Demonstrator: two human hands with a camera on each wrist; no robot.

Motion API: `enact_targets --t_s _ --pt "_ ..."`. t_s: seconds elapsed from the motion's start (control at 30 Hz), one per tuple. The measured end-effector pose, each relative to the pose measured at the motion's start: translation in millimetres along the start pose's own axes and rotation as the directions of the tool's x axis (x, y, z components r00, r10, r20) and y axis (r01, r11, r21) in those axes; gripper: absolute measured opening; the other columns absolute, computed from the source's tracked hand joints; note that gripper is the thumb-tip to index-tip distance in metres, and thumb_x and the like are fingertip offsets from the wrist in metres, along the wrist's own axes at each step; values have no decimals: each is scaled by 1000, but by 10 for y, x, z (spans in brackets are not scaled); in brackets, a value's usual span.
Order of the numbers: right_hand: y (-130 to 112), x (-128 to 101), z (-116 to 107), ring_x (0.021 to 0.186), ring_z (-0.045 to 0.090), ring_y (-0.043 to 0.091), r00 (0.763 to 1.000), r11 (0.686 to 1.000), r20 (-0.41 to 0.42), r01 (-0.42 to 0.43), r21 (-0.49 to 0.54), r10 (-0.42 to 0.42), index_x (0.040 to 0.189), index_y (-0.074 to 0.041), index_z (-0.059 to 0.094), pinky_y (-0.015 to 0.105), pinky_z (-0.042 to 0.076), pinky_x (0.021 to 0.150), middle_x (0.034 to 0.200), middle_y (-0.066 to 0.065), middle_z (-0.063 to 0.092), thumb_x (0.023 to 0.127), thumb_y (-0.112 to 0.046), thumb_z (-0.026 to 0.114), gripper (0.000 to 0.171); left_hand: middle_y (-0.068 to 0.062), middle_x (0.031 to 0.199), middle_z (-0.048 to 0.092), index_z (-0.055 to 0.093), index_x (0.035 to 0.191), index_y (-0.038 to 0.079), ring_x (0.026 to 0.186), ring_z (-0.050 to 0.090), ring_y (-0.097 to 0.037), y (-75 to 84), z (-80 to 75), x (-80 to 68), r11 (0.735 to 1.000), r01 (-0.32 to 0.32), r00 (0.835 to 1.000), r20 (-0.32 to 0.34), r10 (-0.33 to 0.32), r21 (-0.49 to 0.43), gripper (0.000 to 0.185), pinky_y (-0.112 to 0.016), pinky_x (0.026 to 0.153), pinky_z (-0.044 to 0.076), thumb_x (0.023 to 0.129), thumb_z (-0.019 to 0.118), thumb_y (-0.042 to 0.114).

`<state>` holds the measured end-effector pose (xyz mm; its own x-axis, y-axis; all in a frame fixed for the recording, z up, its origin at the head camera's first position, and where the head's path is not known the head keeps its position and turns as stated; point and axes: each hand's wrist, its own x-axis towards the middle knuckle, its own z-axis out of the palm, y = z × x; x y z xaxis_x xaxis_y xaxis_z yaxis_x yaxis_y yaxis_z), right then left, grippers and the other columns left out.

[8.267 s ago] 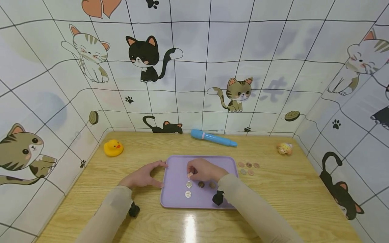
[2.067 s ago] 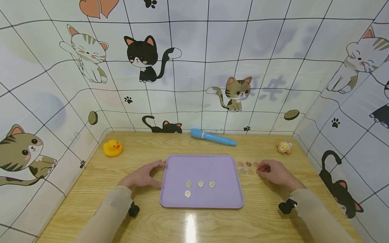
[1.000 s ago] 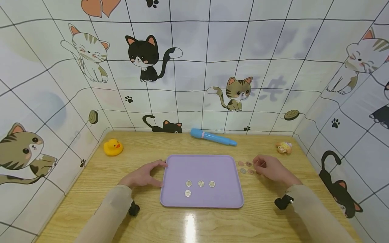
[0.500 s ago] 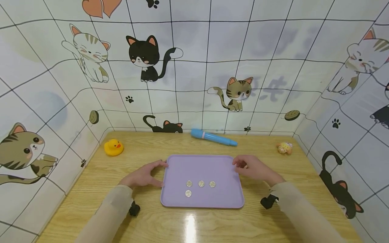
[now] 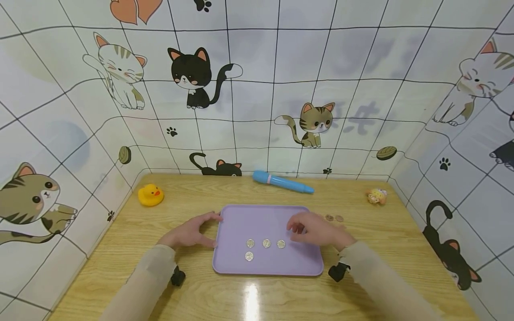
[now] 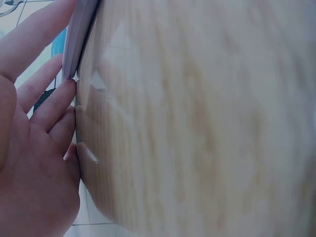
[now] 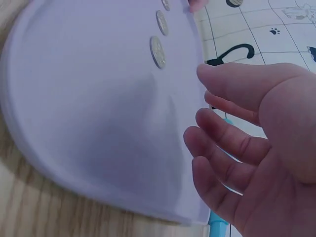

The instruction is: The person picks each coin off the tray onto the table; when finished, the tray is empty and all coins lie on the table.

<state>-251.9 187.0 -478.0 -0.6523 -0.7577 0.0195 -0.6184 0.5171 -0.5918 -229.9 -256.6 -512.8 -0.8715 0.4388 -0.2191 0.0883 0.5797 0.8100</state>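
My left hand (image 5: 192,231) steadies the left edge of a lilac tray (image 5: 237,218), fingertips and thumb touching its rim. In the left wrist view its fingers (image 6: 52,106) look extended along that edge. Silver coins (image 5: 267,243) lie flat in the tray: three in a row, and one below the leftmost. Over the tray's right part hovers my right hand (image 5: 313,229), fingers loosely bent; the right wrist view shows no coin between thumb and fingertips. Copper-coloured coins (image 5: 339,218) lie on the table right of the tray, some hidden behind the right hand.
A blue marker-shaped stick (image 5: 283,182) lies behind the tray. The yellow rubber duck (image 5: 150,195) sits at the back left, a small yellow-and-pink figure (image 5: 376,196) at the back right. Cat-patterned walls enclose the wooden table (image 5: 257,296) on three sides.
My right hand has moved left from the table coins to over the tray. The copper coin it pinched over the tray 8.3 seconds ago has left it. The left hand stays put.
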Motion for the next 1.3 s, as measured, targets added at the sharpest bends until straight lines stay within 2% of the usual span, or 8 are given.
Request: enact_targets --t_s 0.2,0.3,0.8,1.3 --pt "-39 55 96 89 64 15 997 997 4 72 -38 -72 109 -7 72 29 56 79 101 2 72 92 -11 80 18 -13 172 29 59 143 28 159 17 -43 -5 2 12 1000 -9 1000 -3 9 3 71 -70 126 10 81 92 31" --pt "-41 81 137 88 64 15 997 995 5 83 -50 -83 108 -7 73 28 56 78 99 2 72 91 -10 81 19 -12 172 29 58 143 29 160 17 -42 -20 -2 24 1000 -7 1000 0 7 9 71 -70 126 10 81 93 33" --pt "-80 200 275 86 59 9 998 997 48 52 -64 -49 104 -13 73 25 53 78 94 -5 68 89 -15 84 18 -10 172 29 59 142 32 160 18 -41 -42 -1 50 1000 -6 1000 -2 6 12 71 -69 126 10 80 93 34" --pt "-143 221 275 85 58 12 997 995 66 33 -92 -27 98 -15 72 25 51 77 92 -5 65 89 -12 83 14 -9 173 29 59 141 33 160 17 -40 -33 14 29 1000 8 1000 -2 -8 -4 71 -68 127 10 79 94 34"
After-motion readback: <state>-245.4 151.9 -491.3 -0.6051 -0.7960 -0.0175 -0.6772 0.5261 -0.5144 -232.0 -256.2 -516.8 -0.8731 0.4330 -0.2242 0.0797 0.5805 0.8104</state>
